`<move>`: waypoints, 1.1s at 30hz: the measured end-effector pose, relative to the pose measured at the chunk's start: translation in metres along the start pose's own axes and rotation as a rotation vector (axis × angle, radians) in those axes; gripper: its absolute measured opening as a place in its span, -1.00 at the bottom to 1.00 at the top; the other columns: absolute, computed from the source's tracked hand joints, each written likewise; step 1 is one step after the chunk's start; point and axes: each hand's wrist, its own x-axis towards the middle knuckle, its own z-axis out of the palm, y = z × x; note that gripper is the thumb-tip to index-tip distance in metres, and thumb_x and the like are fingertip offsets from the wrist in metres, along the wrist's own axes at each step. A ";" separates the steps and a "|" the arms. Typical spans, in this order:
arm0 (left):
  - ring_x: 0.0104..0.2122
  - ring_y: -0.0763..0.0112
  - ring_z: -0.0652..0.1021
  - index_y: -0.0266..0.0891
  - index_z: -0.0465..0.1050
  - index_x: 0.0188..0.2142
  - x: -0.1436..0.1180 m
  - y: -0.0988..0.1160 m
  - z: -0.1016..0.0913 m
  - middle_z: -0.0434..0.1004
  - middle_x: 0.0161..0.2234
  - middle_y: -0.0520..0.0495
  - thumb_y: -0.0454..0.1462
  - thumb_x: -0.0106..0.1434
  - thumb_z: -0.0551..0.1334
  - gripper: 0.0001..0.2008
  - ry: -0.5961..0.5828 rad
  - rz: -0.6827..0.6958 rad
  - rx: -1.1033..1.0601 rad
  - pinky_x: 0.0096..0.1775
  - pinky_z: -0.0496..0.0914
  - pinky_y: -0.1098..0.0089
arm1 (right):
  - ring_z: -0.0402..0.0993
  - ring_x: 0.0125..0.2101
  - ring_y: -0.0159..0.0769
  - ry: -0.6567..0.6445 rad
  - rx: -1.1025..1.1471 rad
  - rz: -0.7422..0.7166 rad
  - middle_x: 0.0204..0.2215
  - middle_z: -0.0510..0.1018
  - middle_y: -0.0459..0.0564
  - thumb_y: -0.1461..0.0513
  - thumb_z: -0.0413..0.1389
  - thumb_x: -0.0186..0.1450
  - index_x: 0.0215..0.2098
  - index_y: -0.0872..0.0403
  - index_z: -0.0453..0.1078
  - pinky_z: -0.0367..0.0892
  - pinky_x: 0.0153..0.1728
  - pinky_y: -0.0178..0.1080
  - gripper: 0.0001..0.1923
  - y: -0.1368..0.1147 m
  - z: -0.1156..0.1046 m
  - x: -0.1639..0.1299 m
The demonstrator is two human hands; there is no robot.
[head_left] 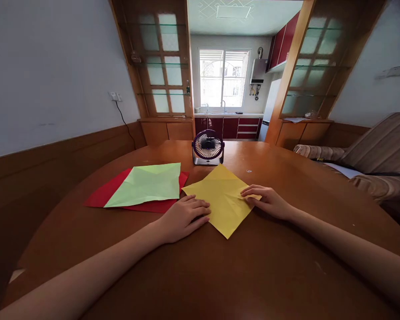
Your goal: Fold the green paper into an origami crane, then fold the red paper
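A square yellow sheet of paper [225, 195] lies on the table with one corner pointing toward me and shows faint creases. My left hand [186, 215] rests flat on its lower left edge, fingers stretched out and slightly spread. At the right corner is my right hand [268, 202], its fingertips on the paper and the thumb apart from them. The paper puckers a little beside those fingertips. To the left, a light green sheet of paper [150, 184] lies on top of a red sheet of paper [102, 195], which shows around its edges.
A small dark purple desk fan [208, 146] stands just beyond the yellow sheet on the brown wooden table [236, 275]. A striped armchair [376, 151] is at the right. Past the table are glass-shelved cabinets [166, 129] and a kitchen with a window [224, 78].
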 end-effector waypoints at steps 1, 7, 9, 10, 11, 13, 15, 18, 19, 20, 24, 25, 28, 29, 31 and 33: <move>0.04 0.29 0.49 -0.18 0.45 -0.04 0.000 0.000 0.000 0.50 0.04 -0.09 -0.18 0.43 0.01 -0.71 -0.005 -0.003 -0.009 0.18 0.21 0.08 | 0.47 -0.05 -0.20 -0.002 -0.007 -0.015 -0.06 0.54 0.07 0.13 0.00 0.39 -0.06 0.02 0.48 0.39 -0.02 -0.09 -0.72 0.003 -0.002 0.000; 0.11 0.27 0.44 -0.19 0.46 -0.11 0.001 -0.009 -0.001 0.52 0.02 -0.08 -0.20 0.43 0.01 -0.73 0.007 -0.054 0.036 0.26 0.05 0.02 | 0.51 -0.16 -0.23 -0.095 0.001 0.026 -0.13 0.58 0.07 0.08 -0.01 0.39 0.00 0.04 0.46 0.43 -0.14 -0.15 -0.65 0.010 -0.016 -0.003; 0.16 0.19 0.39 -0.19 0.47 -0.09 0.001 -0.015 -0.001 0.51 0.03 -0.11 -0.18 0.42 0.03 -0.72 0.037 -0.108 0.096 0.25 0.01 -0.07 | 0.50 -0.22 -0.25 -0.088 -0.019 0.015 -0.21 0.59 0.06 0.08 0.02 0.38 -0.05 0.06 0.48 0.43 -0.18 -0.15 -0.67 0.006 -0.016 -0.003; 0.17 0.14 0.37 -0.19 0.48 -0.09 0.001 -0.017 -0.001 0.50 0.04 -0.13 -0.18 0.42 0.03 -0.72 0.055 -0.142 0.122 0.24 0.02 -0.12 | 0.50 -0.24 -0.25 -0.091 -0.033 -0.006 -0.25 0.60 0.06 0.08 0.04 0.37 -0.07 0.05 0.50 0.43 -0.20 -0.15 -0.68 0.004 -0.014 -0.002; 0.17 0.11 0.36 -0.19 0.49 -0.08 0.001 -0.018 -0.001 0.48 0.06 -0.15 -0.17 0.41 0.03 -0.71 0.076 -0.176 0.142 0.22 0.03 -0.15 | 0.49 -0.25 -0.25 -0.096 -0.050 -0.034 -0.27 0.60 0.05 0.08 0.06 0.36 -0.08 0.05 0.50 0.42 -0.20 -0.14 -0.70 0.001 -0.013 -0.002; 0.18 0.11 0.36 -0.20 0.48 -0.06 0.001 -0.016 -0.001 0.43 0.10 -0.19 -0.18 0.41 0.03 -0.70 0.121 -0.215 0.155 0.20 0.08 -0.15 | 0.47 -0.24 -0.24 -0.090 -0.083 -0.085 -0.26 0.59 0.05 0.08 0.09 0.34 -0.10 0.03 0.51 0.41 -0.18 -0.12 -0.72 -0.003 -0.007 0.000; 0.17 0.16 0.36 -0.21 0.45 -0.01 0.002 -0.008 0.000 0.39 0.13 -0.21 -0.19 0.41 0.03 -0.69 0.153 -0.195 0.144 0.21 0.11 -0.09 | 0.46 -0.23 -0.24 -0.064 -0.107 -0.102 -0.24 0.58 0.06 0.09 0.11 0.33 -0.12 0.03 0.51 0.41 -0.17 -0.12 -0.74 -0.006 -0.001 0.001; 0.19 0.19 0.33 -0.20 0.41 0.05 0.004 0.010 0.002 0.34 0.18 -0.21 -0.16 0.40 0.04 -0.67 0.135 -0.072 0.125 0.23 0.13 0.00 | 0.46 -0.22 -0.23 -0.036 -0.122 -0.094 -0.23 0.57 0.07 0.11 0.09 0.34 -0.16 0.04 0.52 0.41 -0.18 -0.13 -0.77 -0.011 0.007 0.003; 0.20 0.18 0.32 -0.20 0.40 0.07 0.005 0.015 0.003 0.32 0.19 -0.21 -0.14 0.40 0.05 -0.65 0.109 -0.026 0.125 0.22 0.14 0.01 | 0.45 -0.21 -0.23 -0.035 -0.120 -0.091 -0.23 0.56 0.07 0.11 0.09 0.35 -0.16 0.03 0.52 0.41 -0.17 -0.14 -0.77 -0.013 0.008 0.002; 0.19 0.17 0.33 -0.19 0.39 0.09 0.005 0.019 0.005 0.32 0.19 -0.21 -0.12 0.39 0.06 -0.64 0.080 0.012 0.124 0.22 0.15 0.02 | 0.46 -0.20 -0.23 -0.040 -0.116 -0.091 -0.23 0.56 0.07 0.11 0.09 0.35 -0.17 0.03 0.52 0.41 -0.16 -0.14 -0.77 -0.015 0.009 0.002; 0.03 0.22 0.48 -0.14 0.43 0.05 0.005 0.017 0.006 0.48 0.06 -0.14 -0.18 0.42 0.03 -0.68 0.008 0.049 0.095 0.11 0.29 0.10 | 0.47 -0.12 -0.22 -0.119 -0.112 -0.113 -0.13 0.56 0.08 0.10 0.08 0.36 -0.10 0.02 0.51 0.37 -0.04 -0.08 -0.75 -0.019 0.005 0.000; 0.00 0.23 0.49 -0.14 0.44 0.03 0.004 0.013 0.005 0.50 0.03 -0.12 -0.20 0.42 0.02 -0.69 0.010 0.036 0.088 0.07 0.32 0.13 | 0.45 -0.07 -0.20 -0.145 -0.118 -0.119 -0.06 0.53 0.09 0.10 0.08 0.36 -0.07 0.01 0.50 0.34 0.01 -0.04 -0.73 -0.018 0.003 -0.001; -0.03 0.24 0.51 -0.14 0.46 0.00 0.001 -0.002 0.001 0.51 0.01 -0.11 -0.22 0.42 0.02 -0.70 0.029 -0.009 0.078 0.03 0.35 0.15 | 0.32 0.12 -0.11 -0.209 -0.116 -0.103 0.15 0.39 0.09 0.08 0.11 0.35 0.07 -0.02 0.42 0.22 0.14 0.05 -0.64 -0.012 -0.003 -0.002; -0.04 0.25 0.51 -0.15 0.47 -0.01 0.001 -0.006 -0.001 0.52 0.00 -0.12 -0.22 0.42 0.02 -0.71 0.033 -0.024 0.078 0.03 0.35 0.15 | 0.28 0.16 -0.10 -0.226 -0.112 -0.092 0.18 0.36 0.09 0.07 0.12 0.34 0.11 -0.03 0.39 0.20 0.16 0.07 -0.61 -0.010 -0.004 -0.003; -0.05 0.25 0.52 -0.16 0.48 -0.05 -0.001 -0.013 -0.003 0.53 -0.01 -0.12 -0.22 0.42 0.01 -0.70 0.040 -0.066 0.087 0.06 0.33 0.11 | 0.27 0.17 -0.10 -0.253 -0.116 -0.092 0.18 0.37 0.08 0.07 0.12 0.33 0.15 -0.04 0.35 0.18 0.18 0.07 -0.56 -0.008 -0.006 -0.003; -0.04 0.24 0.52 -0.17 0.49 -0.08 -0.001 -0.016 -0.003 0.54 -0.03 -0.13 -0.22 0.41 0.01 -0.71 0.049 -0.108 0.105 0.10 0.28 0.05 | 0.32 0.14 -0.13 -0.260 -0.139 -0.129 0.13 0.42 0.08 0.07 0.11 0.34 0.14 -0.03 0.35 0.18 0.17 0.06 -0.58 -0.010 -0.005 -0.002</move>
